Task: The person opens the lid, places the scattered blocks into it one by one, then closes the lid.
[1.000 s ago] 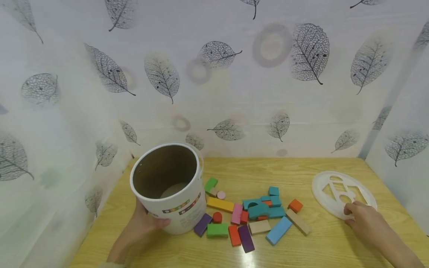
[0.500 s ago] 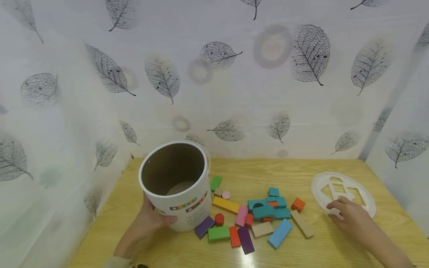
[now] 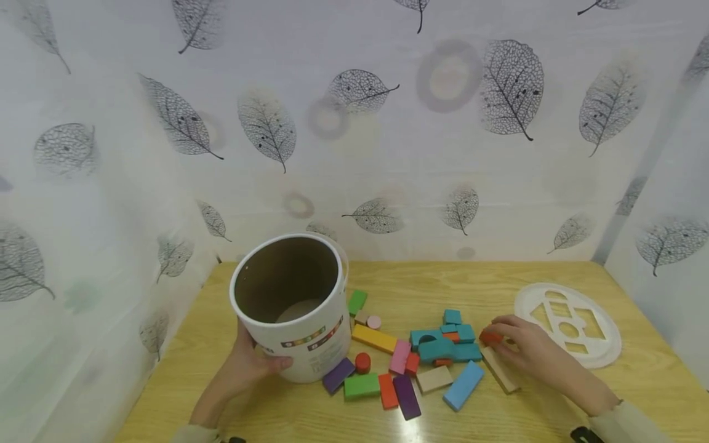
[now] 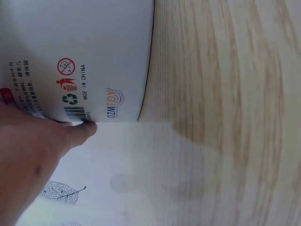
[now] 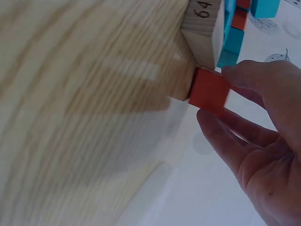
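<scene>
My left hand [image 3: 244,372] grips the side of a white bucket [image 3: 318,347], thumb across its front and the other fingers hidden behind it. The bucket stands on the table; its inside looks dark, with a paler bottom. My right hand [image 3: 534,354] is at an orange-red cube [image 3: 490,336], on the right of the scattered blocks. In the right wrist view, thumb and fingers pinch this cube [image 5: 209,92] from two sides. Right beside it lies a long plain wood block [image 3: 500,371], marked 64 on its end in that view. Teal blocks [image 3: 443,351] lie stacked to the left.
Between bucket and right hand lie several coloured blocks, among them a yellow bar [image 3: 374,339], a green block [image 3: 362,387], a purple block [image 3: 407,397] and a light blue block [image 3: 463,386]. A white lid [image 3: 608,344] with shaped cutouts lies at the right. Leaf-patterned sheeting [image 3: 410,154] surrounds the table.
My right hand has left the white lid, moved left and taken hold of the orange-red cube. The bucket shifted slightly right early on, and the nearby blocks slid right with it.
</scene>
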`<act>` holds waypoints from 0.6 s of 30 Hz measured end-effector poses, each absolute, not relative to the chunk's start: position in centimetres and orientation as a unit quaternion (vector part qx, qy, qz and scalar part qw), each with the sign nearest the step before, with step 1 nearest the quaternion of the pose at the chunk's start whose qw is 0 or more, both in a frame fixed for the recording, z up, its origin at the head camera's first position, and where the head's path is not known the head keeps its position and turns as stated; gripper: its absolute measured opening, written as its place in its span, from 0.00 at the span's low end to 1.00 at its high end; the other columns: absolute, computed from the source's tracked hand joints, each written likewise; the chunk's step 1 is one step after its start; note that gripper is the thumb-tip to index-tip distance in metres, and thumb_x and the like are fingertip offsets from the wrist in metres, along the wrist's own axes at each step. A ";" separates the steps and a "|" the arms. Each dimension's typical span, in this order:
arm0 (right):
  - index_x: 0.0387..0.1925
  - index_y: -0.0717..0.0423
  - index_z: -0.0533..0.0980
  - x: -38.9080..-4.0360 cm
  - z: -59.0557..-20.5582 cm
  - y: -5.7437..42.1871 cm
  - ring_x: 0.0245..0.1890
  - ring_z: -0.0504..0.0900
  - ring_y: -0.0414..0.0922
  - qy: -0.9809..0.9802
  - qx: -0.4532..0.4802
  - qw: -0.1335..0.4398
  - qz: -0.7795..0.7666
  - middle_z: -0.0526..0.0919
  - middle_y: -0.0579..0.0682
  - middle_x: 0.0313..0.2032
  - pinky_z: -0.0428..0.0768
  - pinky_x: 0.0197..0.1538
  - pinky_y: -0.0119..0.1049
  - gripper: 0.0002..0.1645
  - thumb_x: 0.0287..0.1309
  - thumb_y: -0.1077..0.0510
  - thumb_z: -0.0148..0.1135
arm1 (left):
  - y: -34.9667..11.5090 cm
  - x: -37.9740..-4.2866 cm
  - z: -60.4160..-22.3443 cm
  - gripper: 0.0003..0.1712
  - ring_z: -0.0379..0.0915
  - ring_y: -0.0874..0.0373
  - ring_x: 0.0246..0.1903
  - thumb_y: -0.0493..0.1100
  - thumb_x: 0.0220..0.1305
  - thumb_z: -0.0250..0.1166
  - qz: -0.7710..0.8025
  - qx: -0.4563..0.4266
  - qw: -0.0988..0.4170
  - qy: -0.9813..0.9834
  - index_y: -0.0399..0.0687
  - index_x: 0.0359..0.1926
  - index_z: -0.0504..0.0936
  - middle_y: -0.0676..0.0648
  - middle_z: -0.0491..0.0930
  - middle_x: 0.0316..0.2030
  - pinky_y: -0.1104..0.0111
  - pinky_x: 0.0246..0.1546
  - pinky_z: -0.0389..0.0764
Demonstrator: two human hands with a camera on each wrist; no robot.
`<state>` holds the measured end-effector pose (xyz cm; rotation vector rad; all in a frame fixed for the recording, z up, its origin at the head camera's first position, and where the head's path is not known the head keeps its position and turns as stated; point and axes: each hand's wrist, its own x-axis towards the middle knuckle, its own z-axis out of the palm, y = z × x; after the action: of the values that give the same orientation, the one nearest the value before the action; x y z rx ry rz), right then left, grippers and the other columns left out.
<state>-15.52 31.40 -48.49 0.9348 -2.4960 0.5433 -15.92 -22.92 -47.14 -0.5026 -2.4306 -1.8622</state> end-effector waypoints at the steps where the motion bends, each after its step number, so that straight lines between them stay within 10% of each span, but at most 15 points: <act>1: 0.40 0.54 0.85 -15.7 -48.6 31.3 0.31 0.84 0.45 -0.897 0.336 0.210 0.195 0.86 0.54 0.39 0.81 0.26 0.27 0.25 0.34 0.73 0.79 | -22.9 -15.9 -47.2 0.83 0.54 0.34 0.73 0.29 0.39 0.82 -0.601 -0.162 0.019 -0.783 0.65 0.81 0.30 0.37 0.54 0.76 0.29 0.74 0.46; 8: 0.35 0.56 0.84 -16.6 -48.8 30.7 0.27 0.83 0.41 -0.888 0.343 0.230 0.202 0.86 0.50 0.33 0.81 0.25 0.26 0.24 0.30 0.74 0.81 | -22.8 -15.9 -47.1 0.82 0.57 0.39 0.73 0.29 0.39 0.81 -0.596 -0.167 0.023 -0.785 0.63 0.81 0.31 0.36 0.54 0.76 0.33 0.75 0.48; 14: 0.35 0.58 0.85 -16.8 -49.1 30.8 0.25 0.84 0.44 -0.894 0.335 0.217 0.205 0.87 0.52 0.31 0.81 0.23 0.28 0.25 0.29 0.74 0.81 | -23.0 -15.9 -47.2 0.81 0.61 0.43 0.71 0.29 0.38 0.82 -0.587 -0.164 0.032 -0.792 0.59 0.81 0.34 0.36 0.56 0.75 0.74 0.72 0.59; 18: 0.35 0.58 0.85 -16.8 -49.1 30.7 0.26 0.85 0.44 -0.896 0.329 0.212 0.209 0.86 0.52 0.31 0.83 0.24 0.28 0.23 0.31 0.74 0.81 | -23.0 -15.9 -47.2 0.80 0.61 0.43 0.71 0.29 0.39 0.82 -0.589 -0.163 0.033 -0.791 0.59 0.81 0.35 0.37 0.56 0.75 0.84 0.67 0.58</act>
<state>-16.77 30.73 -49.10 0.9141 -2.4898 0.5799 -15.88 -23.00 -47.17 -0.5019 -2.4337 -1.8121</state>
